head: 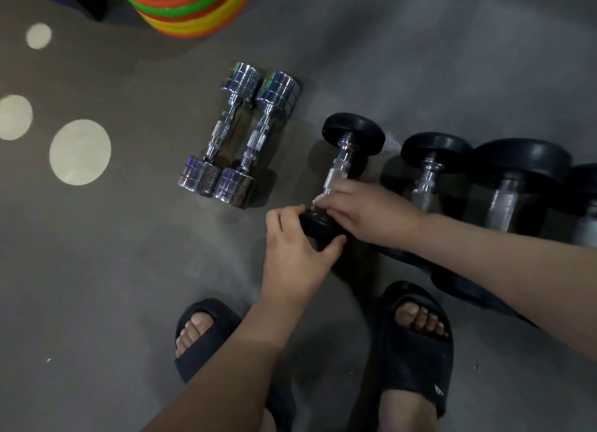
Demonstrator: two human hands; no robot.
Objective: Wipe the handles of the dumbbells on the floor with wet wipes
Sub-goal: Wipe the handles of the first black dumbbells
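A black-headed dumbbell [350, 140] with a chrome knurled handle lies on the grey floor in the middle of the view. My left hand [295, 254] grips its near black head. My right hand [365, 210] is curled over the near end of the handle, and a small bit of white wet wipe [318, 200] shows under its fingers. Two chrome dumbbells [239, 134] lie side by side to the left. More black dumbbells [434, 160] lie in a row to the right, partly hidden by my right forearm.
A stack of coloured discs [187, 6] stands at the top. Round light spots [80, 152] mark the floor on the left. My feet in black slides [416, 344] stand at the bottom, close to the dumbbells.
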